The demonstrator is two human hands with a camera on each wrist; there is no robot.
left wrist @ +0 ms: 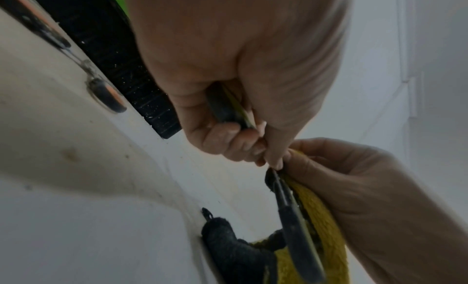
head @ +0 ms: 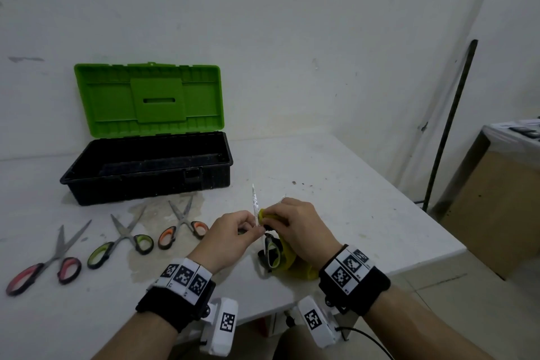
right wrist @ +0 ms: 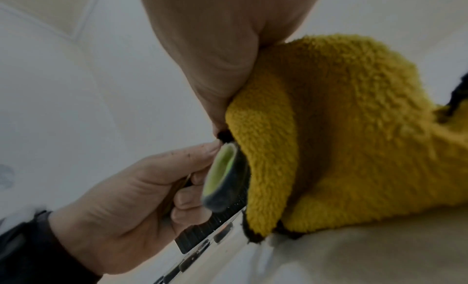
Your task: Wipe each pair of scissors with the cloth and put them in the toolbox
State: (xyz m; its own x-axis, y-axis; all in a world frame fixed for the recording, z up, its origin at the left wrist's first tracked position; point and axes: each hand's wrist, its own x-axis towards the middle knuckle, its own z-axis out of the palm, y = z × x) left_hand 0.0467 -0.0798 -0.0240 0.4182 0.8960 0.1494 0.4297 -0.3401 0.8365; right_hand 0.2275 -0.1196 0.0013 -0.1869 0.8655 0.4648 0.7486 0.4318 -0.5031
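Observation:
A pair of scissors with black and green handles point(head: 273, 254) is held open above the table's front edge, one blade point(head: 255, 204) pointing up. My left hand point(head: 248, 228) grips one handle point(left wrist: 228, 108) in curled fingers. My right hand point(head: 280, 215) pinches the yellow cloth point(head: 285, 261) around the other blade, whose tip shows past the fingers. The cloth point(right wrist: 341, 128) hangs down to the table, with the free handle loop point(right wrist: 222, 174) against it. The toolbox point(head: 146, 172) stands open at the back left, its black base showing nothing inside and its green lid point(head: 149, 96) upright.
Three more pairs lie in a row in front of the toolbox: red-handled scissors point(head: 43, 267), green-handled scissors point(head: 121, 242) and orange-handled scissors point(head: 182, 228), all with blades spread. The white table's right edge point(head: 409, 213) drops off beside a dark pole point(head: 450, 126) and a cardboard box point(head: 496, 213).

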